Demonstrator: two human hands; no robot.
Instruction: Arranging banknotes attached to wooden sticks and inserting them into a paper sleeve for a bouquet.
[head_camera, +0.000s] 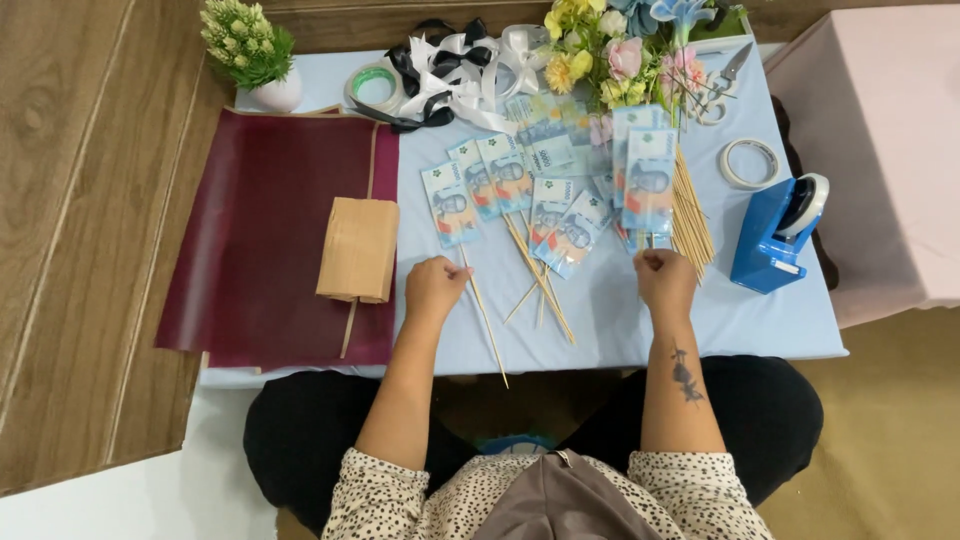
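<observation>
Several blue banknotes in clear sleeves (520, 175), each fixed to a thin wooden skewer, lie fanned out on the light blue tablecloth (620, 320). My left hand (433, 287) is curled, with its thumb and fingers pinched on the skewer (488, 330) of the leftmost banknote (450, 205). My right hand (665, 280) is closed around the stems of a small bunch of banknotes (648, 180) that stands up from the fist. A bundle of bare skewers (692, 220) lies just right of that bunch.
A maroon paper sheet (260, 220) with a folded brown paper (358, 248) on it covers the table's left. At the back are a potted plant (255, 55), tape rolls (372, 85), black and white ribbons (450, 70), artificial flowers (610, 50) and scissors (725, 85). A blue tape dispenser (775, 235) stands right.
</observation>
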